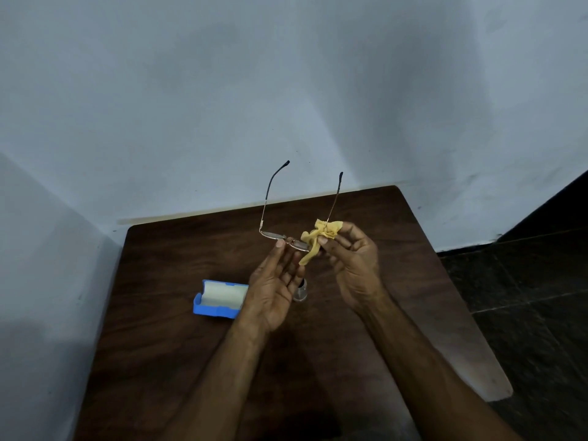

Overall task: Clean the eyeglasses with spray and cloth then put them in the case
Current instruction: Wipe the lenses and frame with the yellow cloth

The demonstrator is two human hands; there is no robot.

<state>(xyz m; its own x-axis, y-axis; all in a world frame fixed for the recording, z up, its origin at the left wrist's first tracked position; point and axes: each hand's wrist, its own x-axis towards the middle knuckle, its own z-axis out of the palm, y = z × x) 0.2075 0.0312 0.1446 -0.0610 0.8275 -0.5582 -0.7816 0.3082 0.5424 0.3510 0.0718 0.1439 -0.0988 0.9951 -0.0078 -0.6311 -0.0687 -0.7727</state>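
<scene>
Thin-framed eyeglasses (270, 234) with unfolded temples pointing up and away hover above the dark wooden table (191, 361). My left hand (275, 284) holds them at the bridge between thumb and fingertips, palm up. My right hand (353, 259) pinches a crumpled yellow cloth (321, 237) around the right lens. An open blue eyeglass case (218, 297) with a pale lining lies on the table left of my left hand. A small clear spray bottle (301, 292) stands behind my left hand, mostly hidden by it.
The table sits in a corner of pale blue-grey walls (286, 90). Its right edge (461, 297) borders a dark tiled floor (534, 297). Bare wood lies in front of the case and under my forearms.
</scene>
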